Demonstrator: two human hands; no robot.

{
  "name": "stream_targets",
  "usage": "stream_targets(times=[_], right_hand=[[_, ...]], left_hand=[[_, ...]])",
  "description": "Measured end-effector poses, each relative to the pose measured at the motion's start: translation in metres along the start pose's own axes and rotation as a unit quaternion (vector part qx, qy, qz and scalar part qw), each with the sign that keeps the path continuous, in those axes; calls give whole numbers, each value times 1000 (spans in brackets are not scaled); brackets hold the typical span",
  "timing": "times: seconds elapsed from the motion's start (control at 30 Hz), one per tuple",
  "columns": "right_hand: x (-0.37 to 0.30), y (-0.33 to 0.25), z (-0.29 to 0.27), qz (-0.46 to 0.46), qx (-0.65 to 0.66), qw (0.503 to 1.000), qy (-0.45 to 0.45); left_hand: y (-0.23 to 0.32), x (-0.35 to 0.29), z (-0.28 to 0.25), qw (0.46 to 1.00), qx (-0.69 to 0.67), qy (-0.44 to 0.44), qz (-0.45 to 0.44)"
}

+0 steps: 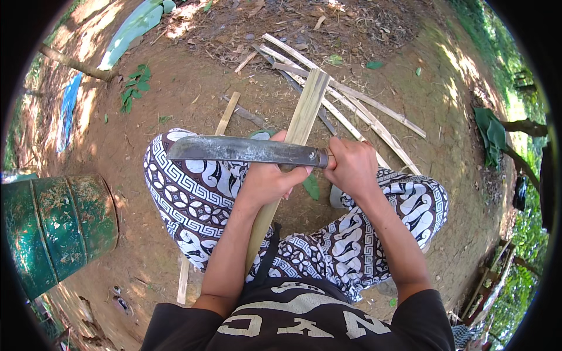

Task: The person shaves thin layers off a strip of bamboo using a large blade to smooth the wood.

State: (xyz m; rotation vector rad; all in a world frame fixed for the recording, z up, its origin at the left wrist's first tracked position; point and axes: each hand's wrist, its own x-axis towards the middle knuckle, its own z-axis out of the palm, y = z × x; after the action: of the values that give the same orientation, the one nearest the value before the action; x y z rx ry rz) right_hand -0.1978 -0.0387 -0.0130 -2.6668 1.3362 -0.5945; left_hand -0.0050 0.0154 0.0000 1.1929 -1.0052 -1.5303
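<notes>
A machete (246,151) with a broad dark blade lies crosswise over a long wooden slat (305,108), its tip pointing left. My right hand (353,166) is closed round the machete's handle. Below the blade, my left hand (266,182) wraps round the slat, its thumb by the blade near the handle. The slat slants from my lap up and away to the right. Whether the blade's edge touches or bites into the wood cannot be made out.
Several split wood strips (374,105) lie on the dirt ahead to the right. A short wood piece (228,113) lies ahead to the left. A green metal drum (64,228) stands at the left. Green leaves (137,86) and wood shavings are scattered about.
</notes>
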Motion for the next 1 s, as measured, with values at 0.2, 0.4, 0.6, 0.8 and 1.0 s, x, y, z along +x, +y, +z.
stream_targets(times=[0.2,0.4,0.6,0.8,1.0], right_hand=[[1,6,8,-17,27,999,20],[38,58,-6,198,-26,972,120],[31,40,3,231,-54,972,10],[37,56,-21,343,-18,939,30],[14,46,-35,223,84,964,115]], left_hand=[[0,-3,1,999,33,13,38],[2,-7,0,999,-1,-46,-14],[8,-4,2,998,-19,-61,1],[14,-1,6,998,-8,-54,-33],[1,3,6,997,-48,-47,-35]])
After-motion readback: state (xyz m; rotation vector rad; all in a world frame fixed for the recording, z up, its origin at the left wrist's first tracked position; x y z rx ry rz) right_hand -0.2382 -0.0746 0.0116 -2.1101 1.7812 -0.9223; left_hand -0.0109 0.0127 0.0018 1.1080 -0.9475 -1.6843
